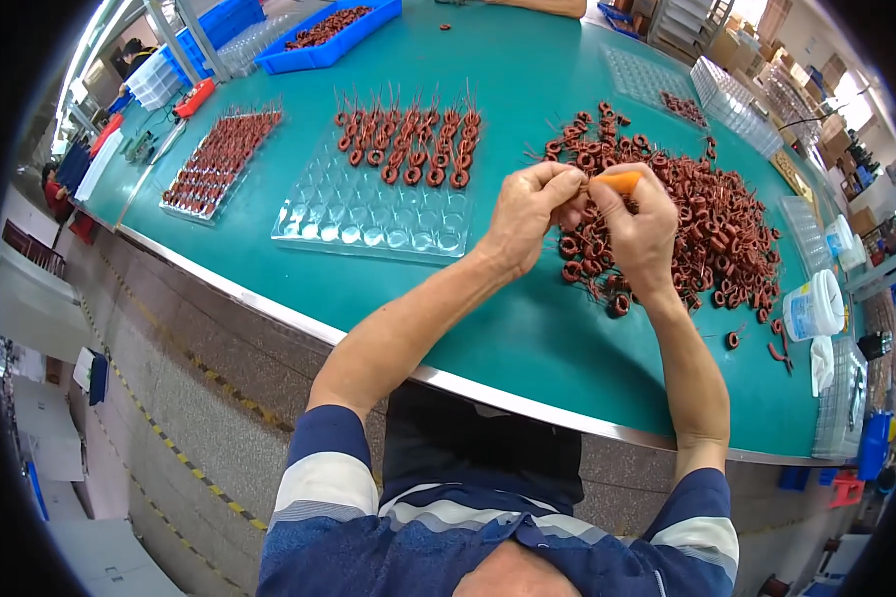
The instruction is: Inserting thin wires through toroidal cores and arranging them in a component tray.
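My left hand (534,215) and my right hand (639,227) meet above the near left edge of a heap of copper-wound ring coils (712,214). Both are closed, with thumbs and fingertips pinched together. Whatever lies between the fingertips is mostly hidden. An orange piece (619,182) like a finger cot lies along the index finger of my right hand. Left of my hands, a clear plastic tray (368,221) with round pockets holds rows of ring coils (408,144) in its far part, their wire leads pointing up. Its near pockets hold nothing.
A fuller coil tray (224,159) lies farther left. A blue bin (331,35) of coils stands at the back. Clear trays (737,104) are stacked back right, with white buckets (814,304) along the right edge. Another person's forearm (543,6) rests at the far edge.
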Motion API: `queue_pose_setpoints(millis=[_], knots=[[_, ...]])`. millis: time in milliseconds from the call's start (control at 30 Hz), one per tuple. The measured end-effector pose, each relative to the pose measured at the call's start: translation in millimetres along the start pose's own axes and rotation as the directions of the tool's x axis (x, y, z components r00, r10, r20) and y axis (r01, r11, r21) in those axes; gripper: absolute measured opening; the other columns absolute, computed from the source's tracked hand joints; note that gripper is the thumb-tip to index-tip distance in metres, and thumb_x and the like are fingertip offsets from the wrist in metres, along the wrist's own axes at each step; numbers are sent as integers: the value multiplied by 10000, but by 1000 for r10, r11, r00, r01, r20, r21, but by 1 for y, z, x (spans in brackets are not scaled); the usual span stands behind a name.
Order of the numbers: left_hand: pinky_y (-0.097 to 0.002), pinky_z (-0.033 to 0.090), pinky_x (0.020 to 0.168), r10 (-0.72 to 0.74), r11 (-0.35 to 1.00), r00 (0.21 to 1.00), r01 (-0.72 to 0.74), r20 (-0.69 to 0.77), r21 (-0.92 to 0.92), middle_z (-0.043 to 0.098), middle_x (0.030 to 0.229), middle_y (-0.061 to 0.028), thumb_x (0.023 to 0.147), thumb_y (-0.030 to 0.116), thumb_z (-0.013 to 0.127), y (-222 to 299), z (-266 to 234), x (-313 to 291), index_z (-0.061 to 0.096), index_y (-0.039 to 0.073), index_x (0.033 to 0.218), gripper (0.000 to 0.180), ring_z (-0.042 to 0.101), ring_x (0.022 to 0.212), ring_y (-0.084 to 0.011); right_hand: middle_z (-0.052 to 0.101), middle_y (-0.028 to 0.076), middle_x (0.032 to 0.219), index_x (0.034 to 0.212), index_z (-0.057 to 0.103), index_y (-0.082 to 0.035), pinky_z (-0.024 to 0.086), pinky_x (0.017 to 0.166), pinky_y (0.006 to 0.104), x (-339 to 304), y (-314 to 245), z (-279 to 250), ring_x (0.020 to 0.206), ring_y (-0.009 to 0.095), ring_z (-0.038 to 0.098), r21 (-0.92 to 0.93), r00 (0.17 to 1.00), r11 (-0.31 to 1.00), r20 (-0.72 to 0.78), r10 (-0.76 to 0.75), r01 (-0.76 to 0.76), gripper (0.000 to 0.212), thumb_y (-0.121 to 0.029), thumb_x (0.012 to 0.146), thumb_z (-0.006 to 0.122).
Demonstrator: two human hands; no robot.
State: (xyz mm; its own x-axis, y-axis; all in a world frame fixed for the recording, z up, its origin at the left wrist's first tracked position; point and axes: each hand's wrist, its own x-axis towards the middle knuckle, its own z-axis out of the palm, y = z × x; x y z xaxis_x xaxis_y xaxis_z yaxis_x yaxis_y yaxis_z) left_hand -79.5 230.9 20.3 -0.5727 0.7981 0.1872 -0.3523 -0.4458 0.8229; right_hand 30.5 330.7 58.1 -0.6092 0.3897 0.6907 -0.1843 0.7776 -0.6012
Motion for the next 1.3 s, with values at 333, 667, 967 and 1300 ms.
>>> queue_pose_setpoints(millis=[333,667,967,1300], knots=[[-240,477,613,-20,992,996,9,85,129,582,788,-32,977,182,521,3,-4,-2,587,23,1059,190,547,657,-104,644,7,912,908,668,10,445,683,231,-3,24,2,780,68,557,256,960,925,96,264,-281,154,-138,866,679],[-237,445,632,112,867,970,-202,217,456,543,774,-15,975,135,507,12,0,-9,542,0,1118,200,504,678,-86,649,7,862,887,674,-6,459,689,239,-1,21,-6,776,67,569,295,944,898,145,296,-327,135,-139,865,680],[-239,452,681,102,938,977,-156,186,309,565,830,-26,952,145,571,11,-8,-1,490,6,1194,290,539,713,-94,674,52,919,1057,655,0,490,709,223,5,26,-13,822,97,615,389,898,809,195,395,-441,343,-313,918,640],[-248,478,682,145,952,971,-189,193,240,581,831,-30,949,147,580,8,-6,-3,501,-8,1186,294,559,702,-93,689,42,836,994,685,2,475,612,214,0,25,-4,688,69,602,460,810,667,362,462,-586,306,-290,942,606]])
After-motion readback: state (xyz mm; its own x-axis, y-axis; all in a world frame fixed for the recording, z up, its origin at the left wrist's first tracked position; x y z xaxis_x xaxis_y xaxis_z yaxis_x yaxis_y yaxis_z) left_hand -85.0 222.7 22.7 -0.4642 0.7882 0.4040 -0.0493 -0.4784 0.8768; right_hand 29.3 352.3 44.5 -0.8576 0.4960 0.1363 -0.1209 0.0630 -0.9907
